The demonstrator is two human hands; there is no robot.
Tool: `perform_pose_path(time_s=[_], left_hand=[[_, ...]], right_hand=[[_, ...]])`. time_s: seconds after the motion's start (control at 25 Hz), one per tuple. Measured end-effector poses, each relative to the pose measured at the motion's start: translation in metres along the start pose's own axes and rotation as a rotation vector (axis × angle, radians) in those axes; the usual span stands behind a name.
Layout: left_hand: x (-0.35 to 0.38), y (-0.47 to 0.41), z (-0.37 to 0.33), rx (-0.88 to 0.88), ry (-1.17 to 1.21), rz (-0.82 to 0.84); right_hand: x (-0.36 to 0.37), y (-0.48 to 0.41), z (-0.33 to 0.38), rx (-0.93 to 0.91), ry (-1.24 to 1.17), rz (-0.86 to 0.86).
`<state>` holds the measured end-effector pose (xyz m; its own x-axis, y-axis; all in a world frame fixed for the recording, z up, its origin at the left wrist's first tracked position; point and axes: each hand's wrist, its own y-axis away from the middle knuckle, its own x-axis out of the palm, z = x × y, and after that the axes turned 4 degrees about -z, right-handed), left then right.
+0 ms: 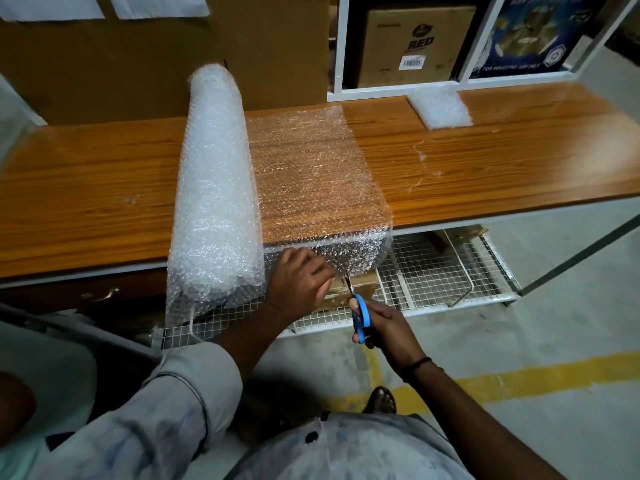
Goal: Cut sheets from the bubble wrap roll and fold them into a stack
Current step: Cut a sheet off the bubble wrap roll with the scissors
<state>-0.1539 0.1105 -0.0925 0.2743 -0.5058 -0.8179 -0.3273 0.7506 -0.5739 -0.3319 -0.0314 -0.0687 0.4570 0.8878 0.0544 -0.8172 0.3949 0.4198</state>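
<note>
Right hand (386,325) grips blue scissors (360,317), blades just meeting hanging edge of unrolled sheet (311,174). Left hand (299,277) pinches that edge beside blades, likely for tension. Film looks light, floppy, slippery, so best held close to cut line. Rest of sheet lies flat on table (502,168). Roll (214,188) sits left, bulky, probably light. Folded stack (440,107) far back, right.

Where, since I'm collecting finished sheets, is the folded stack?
On the wooden table, right of the bubble wrap roll, at the far edge, lies the folded stack. Unlike the flat see-through sheet beside the roll, it is small, thick and white.
</note>
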Motion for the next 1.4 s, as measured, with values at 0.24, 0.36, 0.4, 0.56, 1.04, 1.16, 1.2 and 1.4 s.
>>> perform_pose_path(time_s=[0.24, 0.36, 0.4, 0.56, 1.04, 1.16, 1.2, 1.4], left_hand=[[0.001, -0.003, 0.000, 0.001, 0.013, -0.037], [0.002, -0.004, 0.000, 0.007, 0.027, -0.048], [0.002, -0.005, -0.001, 0.010, 0.032, -0.053], [0.000, -0.009, -0.001, 0.024, 0.048, -0.071], [0.004, -0.010, 0.002, 0.053, 0.087, -0.082], [0.004, -0.010, 0.003, 0.064, 0.090, -0.090], [0.004, -0.011, 0.004, 0.068, 0.096, -0.093], [0.004, -0.012, 0.007, 0.080, 0.125, -0.096]], right_hand=[[0.001, -0.011, 0.000, -0.056, 0.053, 0.008], [0.002, -0.013, 0.000, -0.073, 0.044, 0.002], [0.002, -0.014, 0.000, -0.072, 0.036, 0.004], [-0.001, -0.017, -0.001, -0.058, -0.014, -0.020], [-0.004, -0.020, 0.000, -0.084, -0.053, -0.043], [-0.003, -0.024, 0.003, -0.072, -0.031, -0.050], [-0.002, -0.026, 0.005, -0.067, -0.040, -0.046], [-0.001, -0.040, 0.009, -0.071, -0.018, -0.021]])
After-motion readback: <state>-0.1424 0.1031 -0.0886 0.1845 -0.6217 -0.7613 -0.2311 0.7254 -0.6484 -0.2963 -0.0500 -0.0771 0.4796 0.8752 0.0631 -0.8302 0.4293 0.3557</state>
